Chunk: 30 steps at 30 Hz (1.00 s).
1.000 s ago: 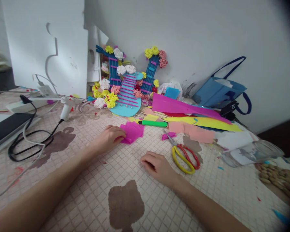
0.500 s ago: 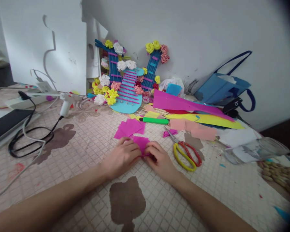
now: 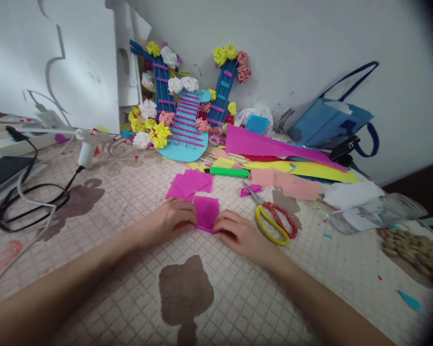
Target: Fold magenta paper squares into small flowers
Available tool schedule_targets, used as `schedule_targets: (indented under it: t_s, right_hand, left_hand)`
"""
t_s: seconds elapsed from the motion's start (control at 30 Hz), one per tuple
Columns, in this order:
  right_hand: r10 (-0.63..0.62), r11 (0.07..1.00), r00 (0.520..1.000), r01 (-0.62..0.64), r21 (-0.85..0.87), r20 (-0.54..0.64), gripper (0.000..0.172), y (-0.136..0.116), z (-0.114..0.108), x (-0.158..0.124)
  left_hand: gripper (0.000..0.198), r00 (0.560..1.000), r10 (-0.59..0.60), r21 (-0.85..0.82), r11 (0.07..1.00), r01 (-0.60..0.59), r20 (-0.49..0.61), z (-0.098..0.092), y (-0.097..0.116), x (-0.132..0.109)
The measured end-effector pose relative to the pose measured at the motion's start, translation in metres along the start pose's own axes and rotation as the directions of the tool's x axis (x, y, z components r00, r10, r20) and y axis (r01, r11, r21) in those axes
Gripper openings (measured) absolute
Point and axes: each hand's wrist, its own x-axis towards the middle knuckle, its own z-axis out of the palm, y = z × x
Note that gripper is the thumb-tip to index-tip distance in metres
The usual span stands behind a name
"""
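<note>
While hands (image 3: 178,217) (image 3: 233,232) pinch paper (image 3: 207,209) (near edge), scissors (image 3: 262,205) lie close.

there was loads of room on the tablecloth (image 3: 245,298) between the forearms (image 3: 75,271). gap between left hand (image 3: 175,218) and right hand (image 3: 240,234) was plugged by the pink square (image 3: 206,211) tho, scissors (image 3: 260,211) crowded the right hand's outer side, and straight ahead the pink stack (image 3: 189,184), green tool (image 3: 228,172) and flowery boards (image 3: 184,153) blocked the way
</note>
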Motion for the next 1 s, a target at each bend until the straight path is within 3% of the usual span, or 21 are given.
schedule_targets:
  t_s: [0.23,0.47,0.63,0.8,0.9,1.0]
  right_hand:
    - [0.008,1.000,1.000,-0.008,0.008,0.021,0.009,0.002,-0.001,-0.004]
    - [0.016,0.998,1.000,-0.015,0.060,-0.009,0.011,0.002,0.000,-0.002]
    - [0.093,0.986,0.995,-0.085,0.146,-0.046,0.010,0.003,-0.001,0.000]
    - [0.194,0.961,0.974,-0.165,0.222,-0.114,0.010,0.003,0.000,0.000]
    - [0.233,0.943,0.959,-0.183,0.280,-0.159,0.004,0.003,0.002,-0.002]
    - [0.232,0.940,0.956,-0.173,0.293,-0.179,0.029,0.003,0.005,-0.003]
  left_hand:
    - [0.013,0.998,-0.005,-0.120,0.993,0.013,0.063,-0.007,-0.005,0.001]
    - [0.011,0.999,0.016,-0.179,0.984,-0.009,0.034,-0.008,-0.006,0.001]
    - [0.012,1.000,0.002,-0.228,0.974,0.003,0.024,-0.009,-0.005,0.001]
    - [0.011,0.989,-0.146,-0.248,0.958,0.140,-0.004,-0.006,-0.002,0.002]
    - [0.011,0.965,-0.249,-0.229,0.947,0.225,-0.085,-0.004,0.003,0.002]
    - [0.012,0.926,-0.312,-0.212,0.940,0.268,-0.213,-0.005,0.006,0.002]
